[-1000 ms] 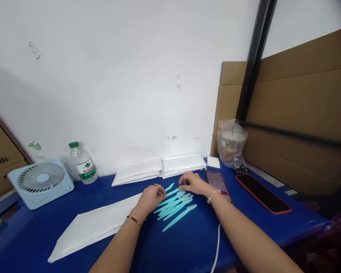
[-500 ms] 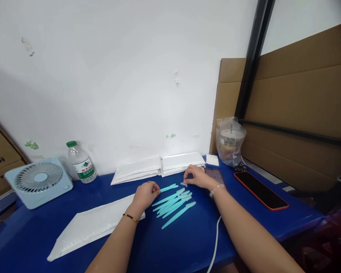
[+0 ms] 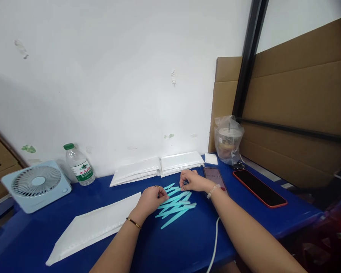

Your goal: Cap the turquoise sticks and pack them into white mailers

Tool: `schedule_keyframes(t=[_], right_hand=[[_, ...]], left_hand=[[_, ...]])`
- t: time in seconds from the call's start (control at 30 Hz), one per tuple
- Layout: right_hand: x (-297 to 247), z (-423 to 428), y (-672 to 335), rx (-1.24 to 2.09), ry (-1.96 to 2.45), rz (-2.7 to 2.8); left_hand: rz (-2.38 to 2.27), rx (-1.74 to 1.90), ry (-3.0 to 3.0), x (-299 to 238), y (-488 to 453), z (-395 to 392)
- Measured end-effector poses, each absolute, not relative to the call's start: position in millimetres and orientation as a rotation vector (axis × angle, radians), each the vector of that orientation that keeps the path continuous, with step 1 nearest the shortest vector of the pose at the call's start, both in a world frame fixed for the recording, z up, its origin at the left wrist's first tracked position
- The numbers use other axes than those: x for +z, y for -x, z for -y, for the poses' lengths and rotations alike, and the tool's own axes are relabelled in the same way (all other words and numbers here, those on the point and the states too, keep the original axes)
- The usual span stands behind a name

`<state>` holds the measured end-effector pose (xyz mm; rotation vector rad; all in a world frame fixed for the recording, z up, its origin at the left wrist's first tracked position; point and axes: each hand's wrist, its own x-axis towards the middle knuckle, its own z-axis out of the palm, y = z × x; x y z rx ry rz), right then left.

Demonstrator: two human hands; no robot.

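Several slim turquoise eyebrow razors (image 3: 177, 208) with pale blade ends lie in an overlapping fan on the blue tabletop (image 3: 156, 242). My left hand (image 3: 155, 198) is closed in a pinch at the handle ends of the upper razors, and its fingers hide part of them. Across from it, my right hand (image 3: 191, 181) has thumb and fingertips pinched at the blade end of an upper razor. A large white bubble mailer (image 3: 98, 223) lies flat just left of my left hand. Beyond the razors, white mailers are stacked in a left pile (image 3: 136, 170) and a right pile (image 3: 182, 161).
A blue fan (image 3: 35, 184) and a water bottle (image 3: 81, 167) stand at left. A lit phone (image 3: 216, 176), a white cable (image 3: 215, 244), a red-cased phone (image 3: 258, 187) and a bagged drink cup (image 3: 229, 142) are at right. Cardboard (image 3: 298, 91) borders the right side.
My right hand has come left and down to the razors; the small clear piece seen by its fingers no longer shows. My left hand has shifted right and down, and the razors now cross more.
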<state>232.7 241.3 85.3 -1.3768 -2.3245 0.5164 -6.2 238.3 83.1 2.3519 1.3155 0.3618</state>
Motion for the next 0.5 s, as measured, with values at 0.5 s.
schedule_keyframes(t=[0.5], right_hand=[[94, -235, -242, 0.573, 1.335, 2.360]], left_hand=[[-1.275, 0.420, -2.415, 87, 8, -239]])
